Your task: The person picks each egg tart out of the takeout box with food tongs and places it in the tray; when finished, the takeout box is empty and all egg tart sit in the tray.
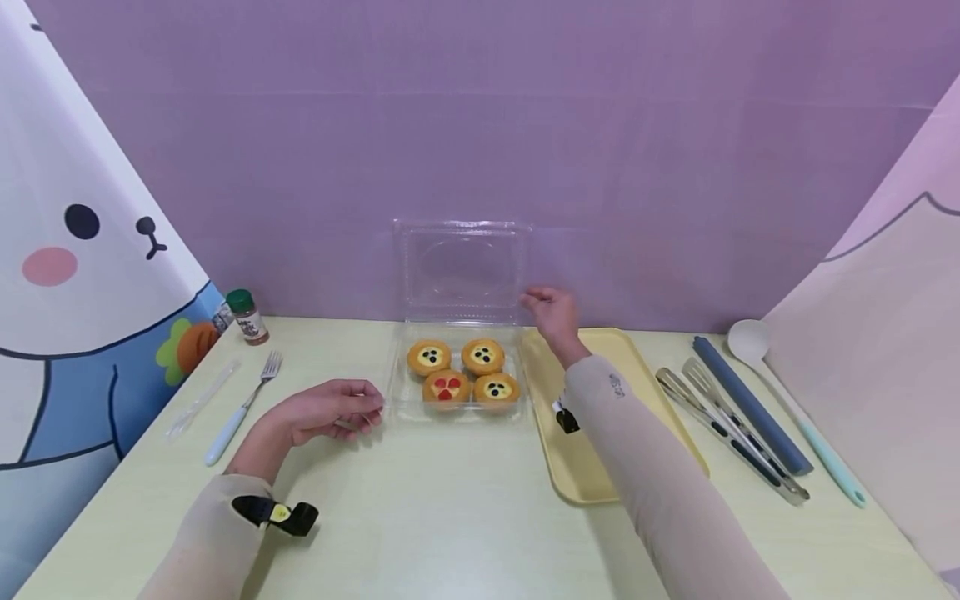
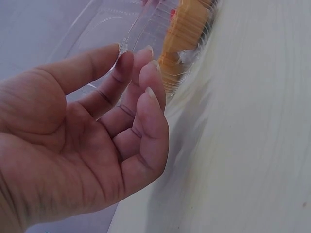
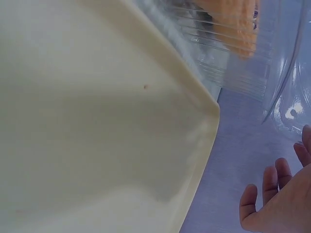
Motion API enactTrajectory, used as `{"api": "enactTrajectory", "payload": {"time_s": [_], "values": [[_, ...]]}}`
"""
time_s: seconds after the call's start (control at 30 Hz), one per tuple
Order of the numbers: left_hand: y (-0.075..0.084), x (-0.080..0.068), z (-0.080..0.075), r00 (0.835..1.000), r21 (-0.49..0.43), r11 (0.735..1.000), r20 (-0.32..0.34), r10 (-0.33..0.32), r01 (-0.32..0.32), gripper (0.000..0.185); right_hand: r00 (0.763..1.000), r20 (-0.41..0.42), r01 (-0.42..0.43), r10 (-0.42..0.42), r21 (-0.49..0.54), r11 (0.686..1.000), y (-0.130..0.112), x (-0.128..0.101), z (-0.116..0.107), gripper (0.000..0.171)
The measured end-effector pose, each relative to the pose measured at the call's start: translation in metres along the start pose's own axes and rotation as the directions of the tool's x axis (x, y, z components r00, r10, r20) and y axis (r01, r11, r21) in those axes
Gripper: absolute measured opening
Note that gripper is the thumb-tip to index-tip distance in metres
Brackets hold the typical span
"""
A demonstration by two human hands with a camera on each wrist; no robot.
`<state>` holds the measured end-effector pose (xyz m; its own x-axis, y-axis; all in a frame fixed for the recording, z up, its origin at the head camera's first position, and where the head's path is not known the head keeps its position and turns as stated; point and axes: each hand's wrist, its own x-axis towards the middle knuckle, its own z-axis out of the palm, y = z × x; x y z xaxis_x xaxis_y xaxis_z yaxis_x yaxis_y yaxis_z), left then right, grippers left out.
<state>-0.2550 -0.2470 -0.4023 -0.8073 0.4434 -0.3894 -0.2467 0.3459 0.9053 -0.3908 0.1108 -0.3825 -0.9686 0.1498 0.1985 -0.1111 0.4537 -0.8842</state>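
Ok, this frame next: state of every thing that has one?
Box: open, lid upright, four tarts inside.
Left hand: open, fingers at the box's left edge.
Right hand: open, by the lid's right edge.
Tray: bare.
Jar: capped, upright.
Tongs: lying flat.

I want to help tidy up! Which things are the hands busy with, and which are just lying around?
Busy with:
left hand
right hand
clear box
its open lid
four tarts

Just lying around:
yellow tray
fork
spice jar
tongs
spoon
blue stick
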Motion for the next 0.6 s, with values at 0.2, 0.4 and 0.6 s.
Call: {"api": "enactTrajectory", "payload": {"time_s": [0.2, 0.4, 0.6], "values": [[0.001, 0.000, 0.001, 1.000, -0.007, 1.000, 0.003, 0.005, -0.005, 0.035, 1.000, 0.002, 0.004, -0.004, -0.009, 1.000, -0.004, 0.003, -0.001, 0.024], [0.001, 0.001, 0.002, 1.000, -0.008, 1.000, -0.006, -0.004, 0.004, 0.035, 0.999, 0.043, -0.006, 0.007, -0.025, 1.000, -0.004, 0.004, -0.004, 0.028], [0.002, 0.001, 0.000, 1.000, -0.003, 1.000, -0.008, -0.009, 0.008, 0.035, 0.995, 0.093, 0.046, -0.042, -0.037, 0.998, -0.004, 0.000, -0.019, 0.041]]}}
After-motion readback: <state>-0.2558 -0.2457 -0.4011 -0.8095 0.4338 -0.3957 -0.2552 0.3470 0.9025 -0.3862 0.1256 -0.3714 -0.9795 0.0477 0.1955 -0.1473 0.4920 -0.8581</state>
